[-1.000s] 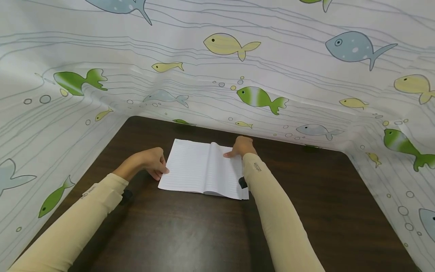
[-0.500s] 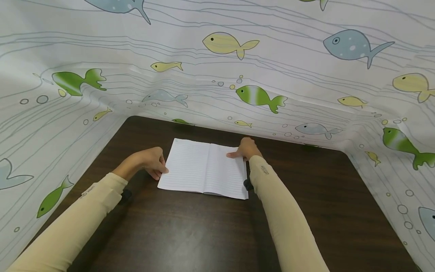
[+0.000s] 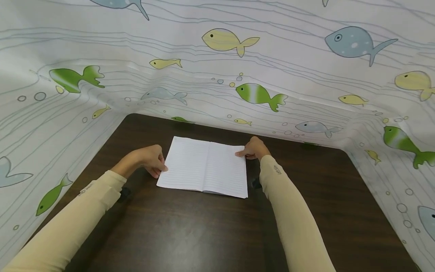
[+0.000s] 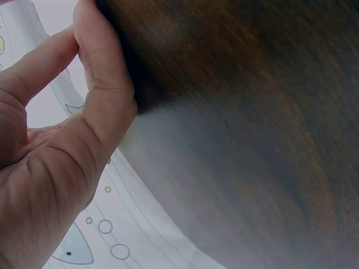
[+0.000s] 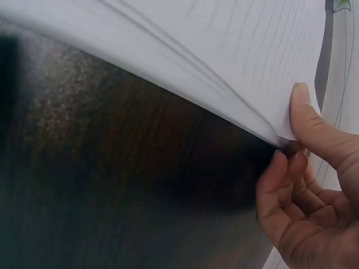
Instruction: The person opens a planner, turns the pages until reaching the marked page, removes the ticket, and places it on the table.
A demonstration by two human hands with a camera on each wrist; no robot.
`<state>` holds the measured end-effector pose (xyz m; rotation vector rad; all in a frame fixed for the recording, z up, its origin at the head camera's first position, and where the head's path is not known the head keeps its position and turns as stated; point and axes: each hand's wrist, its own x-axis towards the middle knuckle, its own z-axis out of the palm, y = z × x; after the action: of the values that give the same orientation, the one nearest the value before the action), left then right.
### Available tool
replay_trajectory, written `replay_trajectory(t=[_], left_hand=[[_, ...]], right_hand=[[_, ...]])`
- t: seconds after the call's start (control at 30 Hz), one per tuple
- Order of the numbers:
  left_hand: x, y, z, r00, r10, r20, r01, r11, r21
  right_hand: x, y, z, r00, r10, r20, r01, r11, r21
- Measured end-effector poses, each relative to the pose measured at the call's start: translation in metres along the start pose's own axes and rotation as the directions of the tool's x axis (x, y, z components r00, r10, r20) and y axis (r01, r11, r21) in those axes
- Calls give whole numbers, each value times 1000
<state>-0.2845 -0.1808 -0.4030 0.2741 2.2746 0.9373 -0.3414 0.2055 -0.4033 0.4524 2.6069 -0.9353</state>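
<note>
An open notebook (image 3: 222, 170) with lined white pages lies in the head view toward the back of the dark table. My left hand (image 3: 151, 160) pinches its left edge, thumb over the page and fingers bent at the border. In the left wrist view, the thumb and forefinger of the left hand (image 4: 73, 112) come together near the top. At the upper right corner, my right hand (image 3: 253, 148) pinches the right-hand page edge. The right wrist view shows the thumb of the right hand (image 5: 314, 185) on top of the lined page (image 5: 252, 61), with curled fingers below the edge.
The dark wood-grain table (image 3: 190, 234) extends in front of the notebook and to both sides. A white sheet printed with fish (image 3: 217, 83) rises along its back and sides. Both forearms wear cream sleeves (image 3: 295, 211).
My right hand has slid right to the page's outer edge. The right-hand page, bulging near the spine before, now lies flatter. My left hand has stayed at the left edge.
</note>
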Motion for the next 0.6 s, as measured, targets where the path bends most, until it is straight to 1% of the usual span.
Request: replay_trajectory(t=[0.07, 0.2, 0.37, 0.6], left_hand=[[0, 0, 0, 1000, 2, 1, -2, 1000, 1], [0, 0, 0, 1000, 2, -1, -2, 1000, -2], [0, 0, 0, 1000, 7, 4, -7, 1000, -19], [-1, 0, 0, 1000, 15, 7, -15, 1000, -19]], right_hand=[[0, 2, -1, 1000, 1, 4, -1, 999, 47], [1, 3, -3, 1000, -9, 0, 9, 998, 70], [0, 3, -5, 1000, -8, 3, 7, 998, 63], [1, 8, -9, 999, -41, 30, 39, 998, 47]])
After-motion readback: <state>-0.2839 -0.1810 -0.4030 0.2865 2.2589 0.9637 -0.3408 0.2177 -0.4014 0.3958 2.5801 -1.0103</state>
